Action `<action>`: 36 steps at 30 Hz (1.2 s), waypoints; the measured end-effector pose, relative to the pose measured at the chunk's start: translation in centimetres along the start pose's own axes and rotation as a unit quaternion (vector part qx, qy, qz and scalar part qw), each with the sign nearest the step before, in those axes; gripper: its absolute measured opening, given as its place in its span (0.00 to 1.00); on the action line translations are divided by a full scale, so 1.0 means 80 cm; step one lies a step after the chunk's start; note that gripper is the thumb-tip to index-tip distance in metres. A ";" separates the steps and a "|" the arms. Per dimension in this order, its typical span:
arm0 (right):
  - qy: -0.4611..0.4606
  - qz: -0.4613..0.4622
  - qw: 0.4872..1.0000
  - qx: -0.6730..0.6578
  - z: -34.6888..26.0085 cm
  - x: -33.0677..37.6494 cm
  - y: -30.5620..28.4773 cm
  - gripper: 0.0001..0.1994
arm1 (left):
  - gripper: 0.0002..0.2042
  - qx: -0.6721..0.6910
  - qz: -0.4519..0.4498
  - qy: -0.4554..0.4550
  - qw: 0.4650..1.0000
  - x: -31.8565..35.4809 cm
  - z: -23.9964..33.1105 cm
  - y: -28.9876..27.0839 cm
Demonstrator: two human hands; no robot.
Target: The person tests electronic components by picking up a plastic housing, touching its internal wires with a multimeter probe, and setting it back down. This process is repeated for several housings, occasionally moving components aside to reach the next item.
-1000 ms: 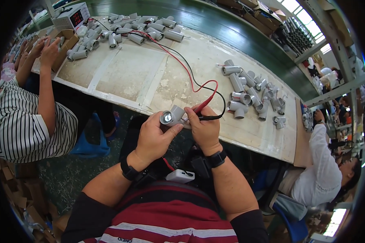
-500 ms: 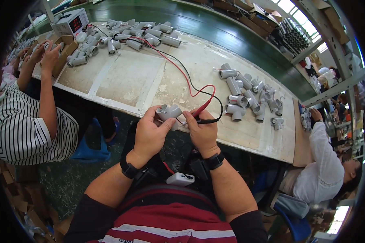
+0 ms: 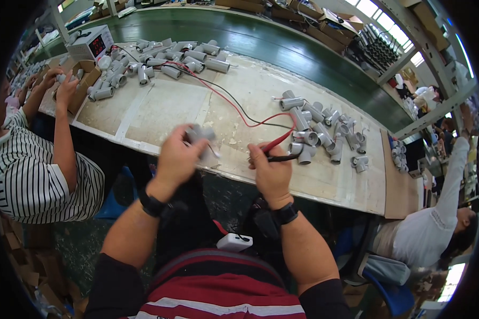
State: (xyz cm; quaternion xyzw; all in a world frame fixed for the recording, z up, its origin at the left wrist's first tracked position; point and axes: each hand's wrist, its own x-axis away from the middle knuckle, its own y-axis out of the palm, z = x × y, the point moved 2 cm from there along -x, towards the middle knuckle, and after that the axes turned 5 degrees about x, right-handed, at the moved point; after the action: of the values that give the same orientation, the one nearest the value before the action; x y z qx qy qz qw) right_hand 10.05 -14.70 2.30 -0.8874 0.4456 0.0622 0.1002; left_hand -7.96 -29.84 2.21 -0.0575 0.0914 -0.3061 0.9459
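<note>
My left hand (image 3: 176, 157) is closed around a grey T-shaped fitting (image 3: 202, 133) with a thin wire hanging from it, held over the table's near edge. Motion smears this piece and the fingertips. To the right, my right hand (image 3: 273, 173) grips a red test lead (image 3: 277, 141) and a black test lead (image 3: 286, 158) together, their tips by the thumb and fingers. The two hands are apart, and the leads do not touch the fitting. From the right hand the red and black cables run across the table to the far left.
A white power supply (image 3: 90, 43) with red digits stands at the far left, near a heap of grey fittings (image 3: 170, 53). Another group of fittings (image 3: 324, 127) lies on the right. A striped-shirted person (image 3: 42, 165) works at left; a white-sleeved person (image 3: 426, 228) sits at right.
My left hand has moved left with the grey fitting, away from the test leads. My right hand has shifted slightly right and down, still gripping both leads. The right-hand person's arm has stretched farther out.
</note>
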 end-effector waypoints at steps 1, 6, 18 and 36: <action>-0.003 0.012 1.000 0.008 -0.014 -0.013 -0.013 0.08 | 0.22 -0.038 0.017 -0.010 0.999 -0.028 -0.006 -0.017; -0.012 0.062 0.998 0.001 -0.075 -0.064 -0.066 0.08 | 0.21 -0.218 0.050 -0.060 0.973 -0.164 -0.018 -0.111; -0.124 0.015 0.987 0.097 -0.121 -0.101 -0.094 0.08 | 0.15 -0.270 -0.153 0.373 0.874 -0.126 0.082 0.262; 0.020 0.035 0.997 -0.059 -0.108 -0.084 -0.075 0.11 | 0.22 -0.107 -0.243 0.113 0.957 -0.026 0.049 0.093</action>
State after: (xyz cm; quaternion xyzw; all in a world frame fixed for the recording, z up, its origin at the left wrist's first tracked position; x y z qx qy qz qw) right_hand 11.04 -8.00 12.76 -0.8769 0.4736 0.0741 0.0360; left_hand -4.57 -22.42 5.06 -0.1441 0.2129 -0.5196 0.8148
